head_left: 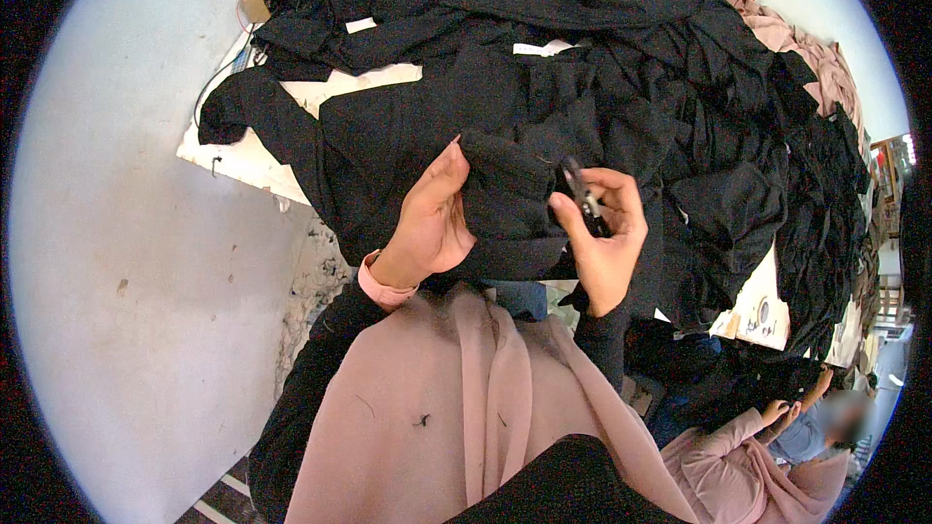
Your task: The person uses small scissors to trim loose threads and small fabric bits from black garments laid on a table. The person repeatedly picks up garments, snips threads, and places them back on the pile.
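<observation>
Bounded on the left by a pale wall (126, 184). Heaped with black cloth (417, 126), hiding most of a white table (254, 167), with pink cloth (830, 78) at far right and a co-worker (728, 466) at near right. Gripped in the right hand (612, 247), above the black cloth: a dark tool (586, 196), blurred, lengthwise from far left to near right; cannot tell which end is the tip. Straight-fingered at the black cloth with the left hand (432, 213); cannot tell whether gripping.

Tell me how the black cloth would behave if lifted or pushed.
Probably floppy: the black cloth lies in soft folds and droops past the edge of the white table. A push would likely bunch it up, given the wrinkles already there. Lifting one part may drag neighbouring layers, since the heap overlaps.
</observation>
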Motion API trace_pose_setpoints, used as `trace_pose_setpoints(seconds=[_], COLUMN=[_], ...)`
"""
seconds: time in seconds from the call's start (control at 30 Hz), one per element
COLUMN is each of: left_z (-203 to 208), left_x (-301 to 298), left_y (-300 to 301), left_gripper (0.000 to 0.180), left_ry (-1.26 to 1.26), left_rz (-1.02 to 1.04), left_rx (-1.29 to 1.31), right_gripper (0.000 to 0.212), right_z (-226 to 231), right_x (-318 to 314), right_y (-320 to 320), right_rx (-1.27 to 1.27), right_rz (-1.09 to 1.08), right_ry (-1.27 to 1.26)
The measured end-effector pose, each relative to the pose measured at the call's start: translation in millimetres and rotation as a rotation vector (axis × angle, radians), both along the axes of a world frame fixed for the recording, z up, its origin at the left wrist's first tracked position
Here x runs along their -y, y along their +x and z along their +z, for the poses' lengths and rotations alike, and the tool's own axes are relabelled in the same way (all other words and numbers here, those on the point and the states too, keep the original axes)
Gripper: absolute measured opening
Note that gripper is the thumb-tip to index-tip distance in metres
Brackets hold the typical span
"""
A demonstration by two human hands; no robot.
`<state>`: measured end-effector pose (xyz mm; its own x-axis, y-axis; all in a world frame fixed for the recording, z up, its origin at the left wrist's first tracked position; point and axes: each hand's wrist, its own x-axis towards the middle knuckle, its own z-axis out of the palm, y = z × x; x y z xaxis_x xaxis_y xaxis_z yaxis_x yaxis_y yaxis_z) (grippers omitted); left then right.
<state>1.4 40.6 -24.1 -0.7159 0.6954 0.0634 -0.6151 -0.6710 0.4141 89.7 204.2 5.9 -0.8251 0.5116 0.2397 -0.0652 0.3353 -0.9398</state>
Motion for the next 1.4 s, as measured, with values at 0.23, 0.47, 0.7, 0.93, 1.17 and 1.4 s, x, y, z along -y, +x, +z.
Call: trace_pose_setpoints(seconds=[0.23, 0.47, 0.7, 0.93, 1.17, 1.4], left_z=[7.4, 5.0, 4.4, 0.0, -22.9, -69.7], left_x=[-4.1, -5.1, -7.3, -5.1, 14.7, 20.2], left_y=[-3.7, -3.8, -0.6, 3.3, -20.3, -15.7], left_gripper=[0.045, 0.045, 0.047, 0.045, 0.042, 0.086], left_ry=[-0.015, -0.037, -0.133, -0.376, -0.904, -1.625], left_rz=[0.090, 0.080, 0.131, 0.093, 0.165, 0.542], left_rx=[-0.136, -0.107, -0.075, -0.348, -1.051, -1.450], right_gripper=[0.027, 0.031, 0.034, 0.036, 0.024, 0.032], right_z=[12.8, 20.8, 23.3, 8.5, 30.1, 30.2], right_x=[-6.5, -7.9, -4.9, -6.8, -92.6, -109.4], right_y=[3.2, 2.8, -1.4, 3.0, 18.1, 20.1], right_rx=[-0.262, -0.287, -0.329, -0.172, -0.178, -0.446], right_rz=[-0.096, -0.063, -0.065, -0.032, -0.484, -0.582], right_ry=[0.392, 0.751, 0.959, 0.363, -0.054, 0.664])
